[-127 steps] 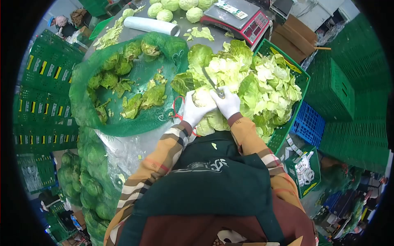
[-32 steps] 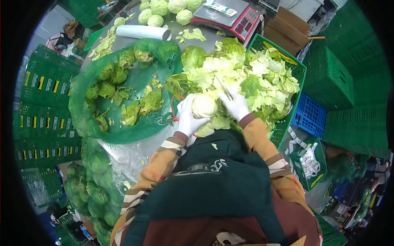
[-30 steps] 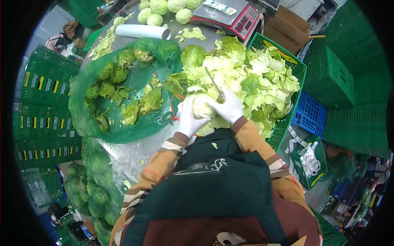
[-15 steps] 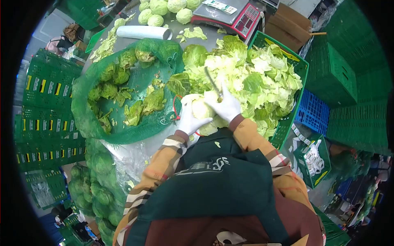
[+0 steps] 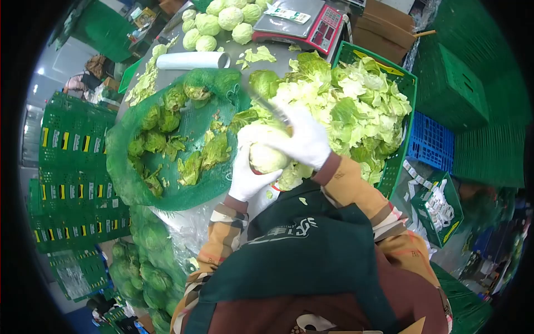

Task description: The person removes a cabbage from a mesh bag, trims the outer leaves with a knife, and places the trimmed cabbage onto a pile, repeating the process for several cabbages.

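A pale cabbage head [image 5: 267,158] sits between my two white-gloved hands, in front of the dark green apron. My left hand [image 5: 245,177] is wrapped round its left side and underside. In my right hand [image 5: 307,138] is a knife [image 5: 269,106], its blade blurred and pointing up and to the left, while the thumb side presses against the cabbage's upper right. Cut and torn cabbage leaves [image 5: 356,111] fill a green crate [image 5: 410,106] just right of the hands. To the left, a green mesh bag [image 5: 125,175] lies spread open with several trimmed cabbages and loose outer leaves inside.
Beyond the hands, the grey table bears a white roll [image 5: 192,60], several pale cabbages [image 5: 231,18] and a red-edged scale [image 5: 311,29]. Filled mesh bags [image 5: 153,273] stand at lower left. Stacked green crates [image 5: 75,145] rise on both sides; a small crate [image 5: 449,220] holds white strips at right.
The right hand and knife have shifted, with the blade now tilted further left. The cabbage has turned in my hands, and the left hand sits slightly lower. The whole view has shifted a little.
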Tool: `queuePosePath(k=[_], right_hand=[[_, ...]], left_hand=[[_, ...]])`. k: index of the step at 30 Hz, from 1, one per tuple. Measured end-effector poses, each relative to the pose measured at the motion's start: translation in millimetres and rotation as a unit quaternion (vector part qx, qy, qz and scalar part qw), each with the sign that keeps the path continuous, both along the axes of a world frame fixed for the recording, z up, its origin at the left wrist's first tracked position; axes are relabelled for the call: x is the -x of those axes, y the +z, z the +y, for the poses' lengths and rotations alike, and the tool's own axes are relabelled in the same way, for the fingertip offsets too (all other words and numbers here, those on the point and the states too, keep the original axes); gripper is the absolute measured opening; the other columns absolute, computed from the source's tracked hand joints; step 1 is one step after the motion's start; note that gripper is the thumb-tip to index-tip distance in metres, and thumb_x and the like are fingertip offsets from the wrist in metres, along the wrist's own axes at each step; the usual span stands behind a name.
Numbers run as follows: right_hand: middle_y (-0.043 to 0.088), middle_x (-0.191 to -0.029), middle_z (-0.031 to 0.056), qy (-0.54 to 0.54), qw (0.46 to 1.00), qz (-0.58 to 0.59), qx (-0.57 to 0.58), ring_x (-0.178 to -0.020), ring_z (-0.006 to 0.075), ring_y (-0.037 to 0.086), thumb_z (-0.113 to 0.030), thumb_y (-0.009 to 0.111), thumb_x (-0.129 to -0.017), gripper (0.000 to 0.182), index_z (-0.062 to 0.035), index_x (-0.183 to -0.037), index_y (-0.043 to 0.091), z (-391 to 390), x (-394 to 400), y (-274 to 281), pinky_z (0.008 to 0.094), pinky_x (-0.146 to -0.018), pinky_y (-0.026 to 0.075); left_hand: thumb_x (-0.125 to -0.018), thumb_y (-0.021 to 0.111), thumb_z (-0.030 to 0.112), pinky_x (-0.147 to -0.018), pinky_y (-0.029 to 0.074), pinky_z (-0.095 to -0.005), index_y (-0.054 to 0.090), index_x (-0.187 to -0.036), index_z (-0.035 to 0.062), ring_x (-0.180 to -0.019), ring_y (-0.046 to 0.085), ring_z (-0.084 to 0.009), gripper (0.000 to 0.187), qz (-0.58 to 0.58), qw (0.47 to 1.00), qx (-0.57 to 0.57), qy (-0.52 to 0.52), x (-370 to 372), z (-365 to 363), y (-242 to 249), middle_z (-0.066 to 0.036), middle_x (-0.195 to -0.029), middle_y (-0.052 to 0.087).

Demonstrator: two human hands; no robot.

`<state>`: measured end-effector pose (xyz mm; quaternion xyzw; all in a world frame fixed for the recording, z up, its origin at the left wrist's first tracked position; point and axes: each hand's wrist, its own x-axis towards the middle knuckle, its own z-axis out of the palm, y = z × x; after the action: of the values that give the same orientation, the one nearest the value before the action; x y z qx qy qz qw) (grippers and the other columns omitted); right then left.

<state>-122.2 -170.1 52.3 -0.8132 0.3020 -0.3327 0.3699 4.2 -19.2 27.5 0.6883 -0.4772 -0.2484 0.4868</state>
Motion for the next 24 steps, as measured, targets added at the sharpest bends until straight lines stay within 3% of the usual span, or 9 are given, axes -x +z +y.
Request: queuePosePath(k=[2, 7, 9, 11, 13, 15, 18, 23, 24], right_hand=[[0.066, -0.1, 0.0071, 0.062, 0.995, 0.042, 0.061, -0.091, 0.0272, 0.063, -0.046, 0.072, -0.076, 0.044, -0.0102, -0.102, 0.068, -6, -1, 0, 0.0397, -0.076, 0.051], [0.066, -0.099, 0.0121, -0.082, 0.938, 0.327, -0.081, -0.093, 0.0313, 0.064, -0.042, 0.072, -0.08, 0.038, -0.0109, -0.102, 0.068, -63, 27, -24, 0.0395, -0.077, 0.053], [0.066, -0.098, 0.0141, -0.121, 0.944, 0.3, 0.06, -0.093, 0.0326, 0.064, -0.039, 0.071, -0.082, 0.044, -0.0085, -0.113, 0.064, -70, 50, -56, 0.0401, -0.079, 0.053], [0.066, -0.113, 0.0146, -0.107, 0.955, 0.277, 0.01, -0.092, 0.0283, 0.065, -0.034, 0.071, -0.084, 0.054, -0.0077, -0.129, 0.056, -52, 39, -19, 0.0375, -0.079, 0.053], [0.06, -0.127, 0.0139, 0.13, 0.964, -0.024, -0.232, -0.099, 0.0239, 0.063, -0.03, 0.072, -0.083, 0.063, -0.0068, -0.138, 0.049, -37, 25, -6, 0.0357, -0.087, 0.05], [0.057, -0.13, 0.0134, 0.204, 0.939, -0.078, -0.265, -0.113, 0.0227, 0.059, -0.036, 0.076, -0.08, 0.073, -0.0055, -0.14, 0.047, -18, 19, 15, 0.0313, -0.098, 0.044], [0.057, -0.127, 0.0116, 0.138, 0.986, -0.094, 0.021, -0.111, 0.0261, 0.06, -0.034, 0.077, -0.078, 0.068, -0.0079, -0.136, 0.052, 7, 17, 34, 0.0332, -0.094, 0.047], [0.062, -0.11, 0.0074, 0.085, 0.991, -0.096, 0.036, -0.089, 0.0219, 0.066, -0.027, 0.077, -0.078, 0.049, -0.0058, -0.12, 0.062, 14, 16, 28, 0.0306, -0.075, 0.052], [0.064, -0.106, 0.0072, 0.104, 0.984, -0.114, -0.086, -0.087, 0.0182, 0.064, -0.022, 0.077, -0.078, 0.043, -0.0053, -0.116, 0.065, 7, 21, 27, 0.0289, -0.074, 0.051]], left_hand=[[-0.059, 0.088, 0.02, -0.108, 0.039, -0.0403, 0.043, -0.135, -0.0047, -0.126, 0.048, -0.0293, 0.092, -0.09, 0.996, -0.018, -0.021, -1, -3, 8, -0.019, -0.134, 0.048], [-0.06, 0.088, 0.021, -0.11, 0.037, -0.0412, 0.036, -0.142, -0.0017, -0.129, 0.046, -0.0284, 0.099, 0.075, 0.99, 0.097, -0.074, -4, 4, 30, -0.016, -0.139, 0.045], [-0.06, 0.087, 0.016, -0.11, 0.037, -0.0424, 0.03, -0.146, 0.0027, -0.13, 0.045, -0.0287, 0.104, 0.32, 0.939, 0.121, -0.039, -9, 11, 32, -0.016, -0.141, 0.044], [-0.064, 0.084, 0.021, -0.111, 0.036, -0.0452, 0.027, -0.147, 0.0062, -0.131, 0.044, -0.0311, 0.102, 0.376, 0.916, 0.135, -0.033, -9, 11, 29, -0.016, -0.141, 0.043], [-0.068, 0.081, 0.03, -0.111, 0.037, -0.0479, 0.028, -0.147, 0.0082, -0.13, 0.045, -0.033, 0.098, 0.618, 0.775, 0.121, -0.042, -11, 12, 15, -0.015, -0.141, 0.044], [-0.074, 0.076, 0.039, -0.11, 0.037, -0.0498, 0.028, -0.148, 0.0087, -0.13, 0.045, -0.0333, 0.093, 0.598, 0.786, 0.151, -0.037, -3, 1, 13, -0.015, -0.142, 0.043], [-0.085, 0.067, 0.048, -0.109, 0.038, -0.0481, 0.029, -0.148, 0.0095, -0.132, 0.043, -0.0301, 0.083, 0.627, 0.757, 0.177, -0.043, 0, -3, 10, -0.013, -0.144, 0.042], [-0.088, 0.061, 0.055, -0.108, 0.038, -0.0499, 0.028, -0.149, 0.0114, -0.133, 0.042, -0.0294, 0.082, 0.586, 0.792, 0.165, -0.034, 0, -13, 6, -0.012, -0.147, 0.04], [-0.088, 0.06, 0.056, -0.107, 0.039, -0.0502, 0.028, -0.149, 0.0113, -0.133, 0.042, -0.0294, 0.082, 0.609, 0.78, 0.141, -0.021, 1, -14, 9, -0.012, -0.147, 0.041]])
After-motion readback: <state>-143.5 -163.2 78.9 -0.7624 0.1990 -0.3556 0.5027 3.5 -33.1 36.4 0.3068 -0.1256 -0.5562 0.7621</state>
